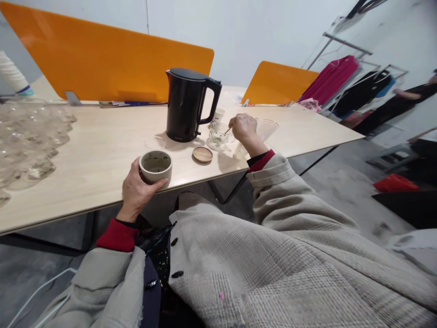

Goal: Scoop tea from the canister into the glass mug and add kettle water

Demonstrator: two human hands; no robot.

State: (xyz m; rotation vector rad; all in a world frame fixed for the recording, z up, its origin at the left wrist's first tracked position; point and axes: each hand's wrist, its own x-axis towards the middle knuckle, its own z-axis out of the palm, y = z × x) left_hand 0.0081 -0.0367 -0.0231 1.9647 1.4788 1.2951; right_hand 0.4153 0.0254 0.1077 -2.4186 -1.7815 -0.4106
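Observation:
My left hand [134,189] is wrapped round a light grey ceramic cup [155,176] at the table's front edge. Dark leaf bits cling to the cup's inner wall. Between the fingers of my right hand [243,126] is a thin wooden stick [228,131], its lower end in a ribbed glass cup [217,141]. Some greenish bits lie in that glass; whether the stick ends in a spoon bowl I cannot tell. A round wooden lid or coaster [202,155] lies between the two cups. Behind it stands a black electric kettle [184,107], its handle to the right.
Many clear glass or plastic vessels [30,141] crowd the table's left end, near stacked paper cups [13,75]. A paper cup [219,114] stands behind the glass. Clear cups [268,129] lie beyond my right wrist. Orange dividers [112,59] line the back edge.

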